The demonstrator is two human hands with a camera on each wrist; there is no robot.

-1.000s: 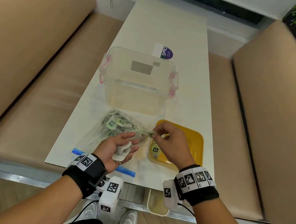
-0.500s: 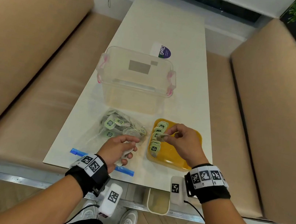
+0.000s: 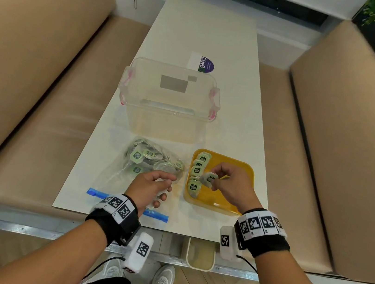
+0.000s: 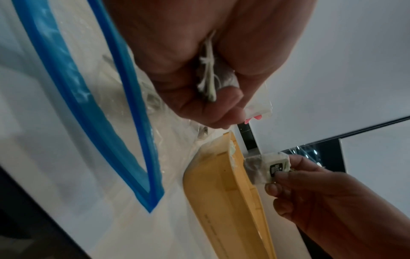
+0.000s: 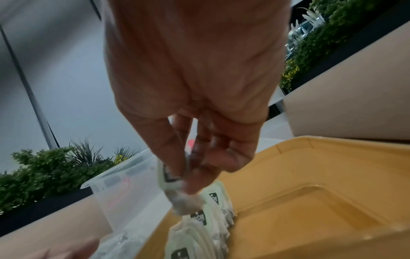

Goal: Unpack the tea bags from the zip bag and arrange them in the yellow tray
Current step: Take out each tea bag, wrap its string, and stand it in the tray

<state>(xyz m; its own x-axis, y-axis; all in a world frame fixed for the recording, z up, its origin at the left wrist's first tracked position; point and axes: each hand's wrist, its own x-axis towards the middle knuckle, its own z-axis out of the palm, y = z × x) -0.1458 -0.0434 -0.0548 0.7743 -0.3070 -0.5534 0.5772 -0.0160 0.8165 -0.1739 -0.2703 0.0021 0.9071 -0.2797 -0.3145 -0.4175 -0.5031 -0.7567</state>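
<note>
Right hand (image 3: 233, 185) pinches a tea bag (image 3: 209, 179) over the yellow tray (image 3: 227, 208), ready to join the row, while left hand (image 3: 150, 187) clutches spare bags.

tea bag labels (image 3: 196, 170) too small to read

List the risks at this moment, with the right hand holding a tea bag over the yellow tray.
1. The right hand pinches the green-labelled tea bag above the row of tea bags along the yellow plastic tray's left side; lowering it carelessly may knock that row over.
2. The left hand grips several white tea bags at once; some could slip out.
</note>
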